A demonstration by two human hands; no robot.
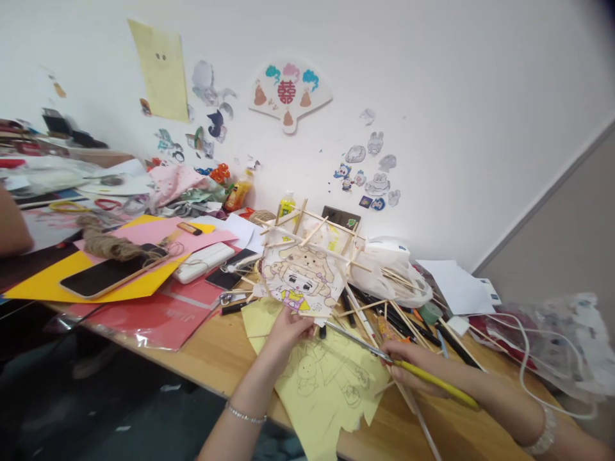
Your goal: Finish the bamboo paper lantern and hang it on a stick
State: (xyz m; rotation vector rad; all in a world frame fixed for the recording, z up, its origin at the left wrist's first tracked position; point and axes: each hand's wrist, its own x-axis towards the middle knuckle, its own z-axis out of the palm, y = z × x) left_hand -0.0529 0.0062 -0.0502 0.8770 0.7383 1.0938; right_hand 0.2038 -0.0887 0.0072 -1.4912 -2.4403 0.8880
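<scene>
My left hand [288,330] pinches the lower edge of a white paper cutout [307,282] with a coloured cartoon girl drawn on it. In my right hand [408,358] is a pair of scissors [437,382] with yellow handles. Their silver blades point left, close to the cutout's lower right edge; whether they touch the paper I cannot tell. Beneath both hands lies a yellow sheet [331,390] with pencil sketches and a ragged lower edge. Directly behind the cutout stands a frame of thin wooden sticks [312,232].
A phone [110,272] and a twine bundle [108,240] rest on coloured paper at left. Pens and loose sticks [408,314] clutter the right, near a white cable [526,358] and plastic bag [571,339]. Another person's arm [12,224] shows at far left.
</scene>
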